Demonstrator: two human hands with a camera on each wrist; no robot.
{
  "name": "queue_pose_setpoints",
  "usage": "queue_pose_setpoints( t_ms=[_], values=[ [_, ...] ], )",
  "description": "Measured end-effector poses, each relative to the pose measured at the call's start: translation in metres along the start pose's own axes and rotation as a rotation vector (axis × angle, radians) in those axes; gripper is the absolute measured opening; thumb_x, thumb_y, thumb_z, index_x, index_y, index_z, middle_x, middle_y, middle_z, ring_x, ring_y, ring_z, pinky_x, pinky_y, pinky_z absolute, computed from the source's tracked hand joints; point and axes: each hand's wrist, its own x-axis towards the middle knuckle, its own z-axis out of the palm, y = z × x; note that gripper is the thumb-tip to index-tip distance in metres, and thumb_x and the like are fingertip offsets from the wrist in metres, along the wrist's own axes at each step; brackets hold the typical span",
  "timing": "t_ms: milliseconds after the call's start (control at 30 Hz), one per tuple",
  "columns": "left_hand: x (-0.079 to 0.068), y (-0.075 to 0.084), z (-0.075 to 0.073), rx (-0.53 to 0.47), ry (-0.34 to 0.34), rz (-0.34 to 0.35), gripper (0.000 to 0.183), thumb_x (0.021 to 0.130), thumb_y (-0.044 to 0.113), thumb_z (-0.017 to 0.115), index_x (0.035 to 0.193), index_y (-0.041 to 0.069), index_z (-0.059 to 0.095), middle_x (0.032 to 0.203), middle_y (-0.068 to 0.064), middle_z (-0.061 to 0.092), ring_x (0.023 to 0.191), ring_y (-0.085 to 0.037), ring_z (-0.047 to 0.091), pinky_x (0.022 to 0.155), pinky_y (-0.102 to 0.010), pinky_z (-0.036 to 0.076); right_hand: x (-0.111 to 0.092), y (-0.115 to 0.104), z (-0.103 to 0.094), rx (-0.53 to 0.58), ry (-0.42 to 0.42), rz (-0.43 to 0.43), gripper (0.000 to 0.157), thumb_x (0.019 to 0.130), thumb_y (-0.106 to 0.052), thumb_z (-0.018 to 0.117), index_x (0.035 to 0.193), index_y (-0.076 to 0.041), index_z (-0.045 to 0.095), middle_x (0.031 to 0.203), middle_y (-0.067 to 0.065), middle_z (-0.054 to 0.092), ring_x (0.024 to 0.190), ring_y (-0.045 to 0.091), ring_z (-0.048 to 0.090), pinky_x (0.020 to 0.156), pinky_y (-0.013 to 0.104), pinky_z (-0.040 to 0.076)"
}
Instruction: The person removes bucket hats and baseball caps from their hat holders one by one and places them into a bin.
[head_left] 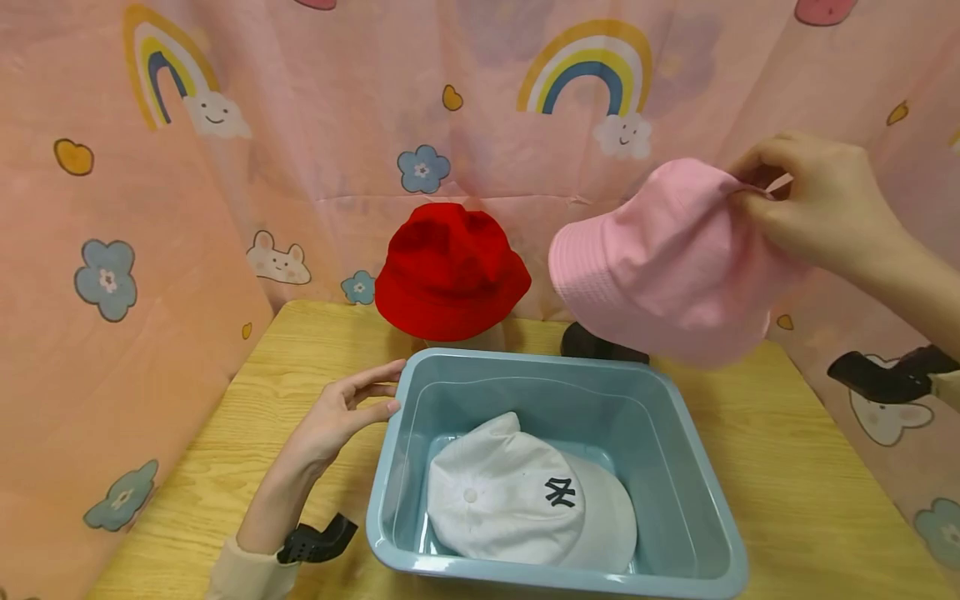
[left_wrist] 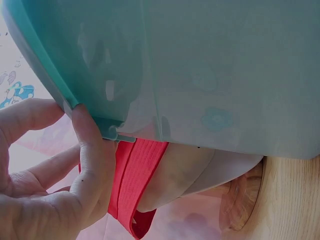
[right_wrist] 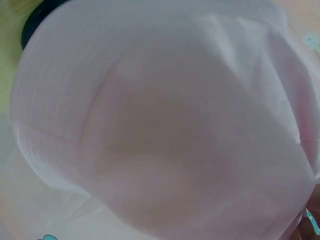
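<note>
My right hand (head_left: 832, 204) pinches a pink bucket hat (head_left: 660, 258) by its crown, raised above the back right of a blue plastic basin (head_left: 645, 450). The hat's pale fabric fills most of the right wrist view. At the basin's left side, my left hand (head_left: 330, 421) holds the rim between thumb and finger, as the left wrist view shows up close. Inside the basin lies a white baseball cap (head_left: 502, 500) with a dark NY logo, its brim toward the right. A red bucket hat (head_left: 450, 275) sits on a stand behind the basin.
A black rounded base (head_left: 600, 343) stands behind the basin, partly hidden by the pink hat. Under everything is a wooden table (head_left: 187, 508). Pink patterned cloth (head_left: 337, 100) hangs at the back and both sides. Black straps are on both wrists.
</note>
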Motion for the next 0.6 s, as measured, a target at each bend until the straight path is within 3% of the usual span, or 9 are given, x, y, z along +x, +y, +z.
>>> queue_pose_setpoints(
  t_ms=[200, 467, 600],
  values=[
    [-0.001, 0.000, 0.000, -0.006, 0.002, -0.014, 0.054, 0.091, 0.016, 0.065, 0.142, 0.009, 0.047, 0.137, -0.016, 0.052, 0.112, -0.014, 0.056, 0.092, -0.029, 0.048, -0.007, -0.010, -0.005, 0.026, -0.035, 0.011, 0.013, 0.083, -0.005, 0.067, 0.095, -0.004, 0.070, 0.082, -0.036, 0.048, 0.077, -0.021, 0.046, 0.067, -0.004, 0.036],
    [0.000, -0.001, 0.000, -0.007, 0.000, -0.012, 0.054, 0.091, 0.016, 0.064, 0.142, 0.009, 0.048, 0.137, -0.017, 0.052, 0.115, -0.022, 0.055, 0.093, -0.029, 0.048, -0.019, -0.031, -0.008, 0.080, -0.043, -0.033, 0.012, 0.081, -0.002, 0.068, 0.090, -0.009, 0.071, 0.083, -0.032, 0.054, 0.078, -0.020, 0.051, 0.068, -0.003, 0.039],
    [0.000, -0.001, 0.000, -0.005, -0.001, -0.015, 0.054, 0.091, 0.016, 0.064, 0.142, 0.009, 0.047, 0.137, -0.016, 0.052, 0.115, -0.020, 0.055, 0.093, -0.029, 0.048, -0.024, -0.040, -0.009, 0.088, -0.045, -0.049, 0.012, 0.081, -0.001, 0.069, 0.089, -0.010, 0.071, 0.084, -0.030, 0.056, 0.078, -0.020, 0.053, 0.068, -0.002, 0.040]
  ],
)
